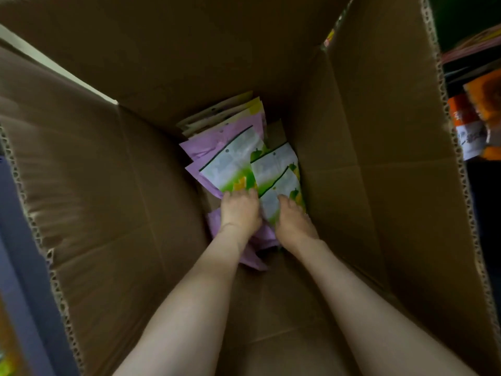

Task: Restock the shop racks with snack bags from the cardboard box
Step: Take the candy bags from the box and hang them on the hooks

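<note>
Both deep in the box: left hand and right hand bend fingers onto near edges of bags lying on its floor (actual pinch not visible), likely gathering a stack.

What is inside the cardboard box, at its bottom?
Inside, green-and-white bags lie over purple bags, with yellowish bags behind. The left hand and right hand touch them. Whatever lies beneath is covered.

Your view is dim, soft light falling from above into the cardboard box, its walls in brown shadow, snack bags the brightest patch, everything slightly blurred, strong wide-angle stretch at your edges, shop racks at right dark and unfocused.
</note>
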Demonstrator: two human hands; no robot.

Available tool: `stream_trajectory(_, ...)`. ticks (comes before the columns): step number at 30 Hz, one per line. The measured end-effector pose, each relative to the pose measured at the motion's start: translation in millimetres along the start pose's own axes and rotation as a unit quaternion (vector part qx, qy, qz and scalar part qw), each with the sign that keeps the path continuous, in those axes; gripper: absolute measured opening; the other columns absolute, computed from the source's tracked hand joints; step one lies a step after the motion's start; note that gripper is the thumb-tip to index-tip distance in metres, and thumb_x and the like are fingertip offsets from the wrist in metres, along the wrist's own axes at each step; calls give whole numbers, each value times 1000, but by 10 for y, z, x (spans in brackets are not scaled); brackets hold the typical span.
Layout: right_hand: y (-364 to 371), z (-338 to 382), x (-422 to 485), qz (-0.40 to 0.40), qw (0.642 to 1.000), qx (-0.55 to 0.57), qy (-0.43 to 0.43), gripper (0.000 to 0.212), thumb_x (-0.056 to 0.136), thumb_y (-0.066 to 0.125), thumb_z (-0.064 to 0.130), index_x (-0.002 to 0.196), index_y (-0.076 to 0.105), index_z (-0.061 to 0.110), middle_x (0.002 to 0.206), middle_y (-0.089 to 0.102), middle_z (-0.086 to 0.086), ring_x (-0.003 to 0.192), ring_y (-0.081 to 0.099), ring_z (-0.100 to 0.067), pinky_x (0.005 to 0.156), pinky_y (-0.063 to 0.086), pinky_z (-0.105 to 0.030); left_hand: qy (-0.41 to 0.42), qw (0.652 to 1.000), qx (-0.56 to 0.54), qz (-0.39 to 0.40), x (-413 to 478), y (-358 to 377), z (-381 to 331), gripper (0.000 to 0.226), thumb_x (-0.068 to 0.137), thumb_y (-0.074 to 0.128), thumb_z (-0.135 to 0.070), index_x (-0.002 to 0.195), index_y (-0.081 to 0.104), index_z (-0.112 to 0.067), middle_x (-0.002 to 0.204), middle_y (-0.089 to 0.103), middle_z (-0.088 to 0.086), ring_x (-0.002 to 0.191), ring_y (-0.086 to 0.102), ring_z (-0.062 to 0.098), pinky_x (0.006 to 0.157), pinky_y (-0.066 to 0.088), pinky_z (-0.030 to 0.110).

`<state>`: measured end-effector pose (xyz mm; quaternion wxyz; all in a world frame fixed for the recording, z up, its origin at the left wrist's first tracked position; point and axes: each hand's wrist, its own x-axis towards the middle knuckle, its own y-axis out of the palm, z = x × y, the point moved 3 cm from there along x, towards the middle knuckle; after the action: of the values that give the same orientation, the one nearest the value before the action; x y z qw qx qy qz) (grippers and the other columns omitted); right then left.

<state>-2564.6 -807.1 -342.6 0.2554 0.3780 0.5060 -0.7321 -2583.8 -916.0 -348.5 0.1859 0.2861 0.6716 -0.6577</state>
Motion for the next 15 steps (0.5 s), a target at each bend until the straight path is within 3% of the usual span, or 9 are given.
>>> stream_trajectory(2, 19, -23, 30, -33, 999, -42, 0, 64, 94, 47, 17, 148, 13, 18, 148, 28, -5, 135, 28, -23, 107, 28, -36, 47, 988, -73, -129, 33, -45, -179, 23, 84, 51, -22, 103, 54, -8, 100, 60, 12, 94, 56, 31, 82, 33, 37)
stream_trajectory(3, 24, -34, 38, -52, 996, -75, 1, 64, 95, 46, 20, 149, 11, 18, 149, 26, -4, 136, 25, -21, 108, 26, -35, 65, 982, -93, -150, 69, -26, -251, 22, 86, 49, -22, 102, 55, -8, 99, 59, 12, 92, 56, 32, 81, 33, 37)
stream_trajectory(7, -31, -42, 15, -89, 980, -180, 0, 100, 87, 61, 26, 148, -19, 23, 158, -6, -6, 145, -3, -25, 116, 4, -42, -42, 997, -44, 51, 267, 239, -229, 38, 97, 36, -15, 134, 35, -5, 132, 50, 12, 121, 49, 28, 99, 34, 41)
stream_trajectory(11, -129, -20, -21, -100, 975, -198, -10, 105, 87, 56, 18, 140, -34, 28, 156, -24, -5, 144, -19, -26, 117, -4, -43, -37, 996, -1, 85, 365, 303, -127, 32, 96, 39, -14, 124, 55, -12, 127, 59, 7, 121, 51, 24, 102, 29, 32)
stream_trajectory(13, -168, -5, -53, -95, 977, -189, -8, 102, 89, 53, 17, 140, -34, 29, 156, -24, -4, 144, -18, -25, 117, -2, -42, -30, 996, -8, 81, 340, 284, -101, 29, 95, 42, -16, 116, 61, -13, 121, 63, 6, 118, 53, 24, 101, 28, 31)
stream_trajectory(15, -201, 4, -112, -77, 985, -155, -7, 91, 93, 50, 21, 146, -24, 27, 158, -13, -4, 146, -7, -25, 117, 6, -40, -16, 997, -26, 67, 230, 193, -148, 28, 94, 42, -17, 111, 64, -12, 116, 65, 7, 115, 54, 26, 97, 31, 32)
